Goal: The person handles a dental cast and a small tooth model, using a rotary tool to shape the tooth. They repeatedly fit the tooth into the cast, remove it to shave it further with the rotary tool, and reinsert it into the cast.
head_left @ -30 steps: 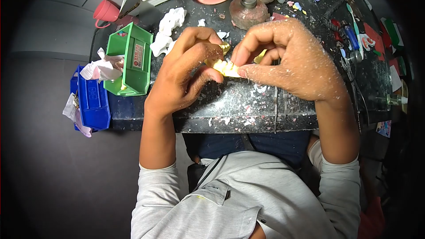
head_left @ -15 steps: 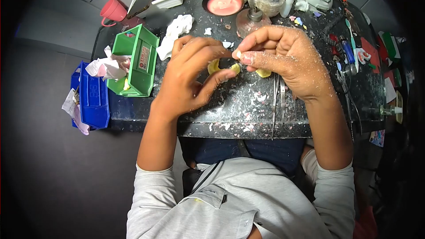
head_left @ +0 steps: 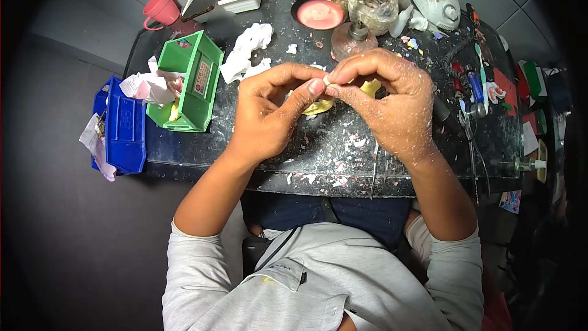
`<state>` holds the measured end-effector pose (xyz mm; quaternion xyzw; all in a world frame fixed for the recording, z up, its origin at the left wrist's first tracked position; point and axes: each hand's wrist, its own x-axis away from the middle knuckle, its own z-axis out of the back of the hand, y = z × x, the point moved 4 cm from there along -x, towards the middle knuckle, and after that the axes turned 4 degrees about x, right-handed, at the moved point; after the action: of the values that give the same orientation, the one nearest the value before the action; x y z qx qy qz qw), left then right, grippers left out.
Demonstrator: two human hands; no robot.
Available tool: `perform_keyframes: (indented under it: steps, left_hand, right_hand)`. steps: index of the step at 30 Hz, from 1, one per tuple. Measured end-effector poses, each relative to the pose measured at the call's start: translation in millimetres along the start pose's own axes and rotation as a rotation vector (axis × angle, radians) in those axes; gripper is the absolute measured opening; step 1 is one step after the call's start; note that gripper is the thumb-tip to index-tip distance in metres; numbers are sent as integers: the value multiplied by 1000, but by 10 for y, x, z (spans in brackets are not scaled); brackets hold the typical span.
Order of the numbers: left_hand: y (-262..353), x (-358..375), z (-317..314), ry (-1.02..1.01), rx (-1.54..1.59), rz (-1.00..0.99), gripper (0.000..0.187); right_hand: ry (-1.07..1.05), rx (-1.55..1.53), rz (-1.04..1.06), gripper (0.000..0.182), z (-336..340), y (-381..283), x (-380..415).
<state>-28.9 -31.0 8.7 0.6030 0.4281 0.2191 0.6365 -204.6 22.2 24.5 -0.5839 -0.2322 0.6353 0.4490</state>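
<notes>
A tiny whitish piece (head_left: 327, 79) sits between the fingertips of both hands, above the black table. My left hand (head_left: 272, 107) pinches at it from the left, thumb and index finger together. From the right, my right hand (head_left: 392, 98) grips the same piece between thumb and index finger. Just below the fingertips lies a yellow piece (head_left: 318, 108) on the table, and another yellow piece (head_left: 370, 88) shows partly behind my right hand. White dust covers my right hand.
Left stand a green bin (head_left: 206, 95) and a blue bin (head_left: 125, 135) with papers. Behind are a pink cup (head_left: 162, 9), white tray (head_left: 248, 1), pink bowl (head_left: 320, 14) and glass burner (head_left: 352, 41). Metal tools (head_left: 375, 168) lie near the front edge.
My left hand has moved right and its fingertips have closed in at the small piece beside my right hand's fingertips. The camera view has shifted slightly.
</notes>
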Motion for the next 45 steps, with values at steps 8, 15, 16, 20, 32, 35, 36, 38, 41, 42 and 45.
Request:
perform_keyframes:
  steps: [8, 15, 16, 20, 32, 35, 36, 38, 41, 42, 45]
  left_hand:
    - [-77, -21, 27, -54, 154, 135, 18]
    - [1, -5, 14, 72, 98, -139, 10]
    - [30, -5, 35, 75, -78, -272, 10]
    - [98, 18, 51, 74, -497, -551, 18]
    - [110, 8, -21, 23, -721, -674, 26]
    - [112, 18, -53, 1, -764, -693, 25]
    - [121, 17, -62, -12, -758, -697, 24]
    - [120, 30, -75, -26, -751, -699, 24]
    - [100, 34, -74, -19, -743, -686, 23]
    - [86, 31, -64, -32, -720, -685, 24]
    - [90, 51, -84, -43, -669, -644, 26]
  right_hand:
    - [-56, 223, 160, 16, 47, -102, -57]
    - [-25, 697, -149, 33, 595, -104, -168]
    - [-29, 693, -148, 33, 711, -13, -118]
    - [-273, 981, -583, 32, 879, 319, -80]
    - [-91, 416, -382, 22, 713, 178, -128]
    - [-173, 348, -91, 18, 373, -173, -133]
    - [-198, 362, 4, 17, 295, -198, -120]
    - [-222, 374, 97, 16, 181, -198, -86]
    - [-259, 357, 192, 16, 92, -201, -57]
    - [-249, 333, 180, 16, 88, -185, -44]
    - [-243, 270, 176, 15, 76, -187, -41]
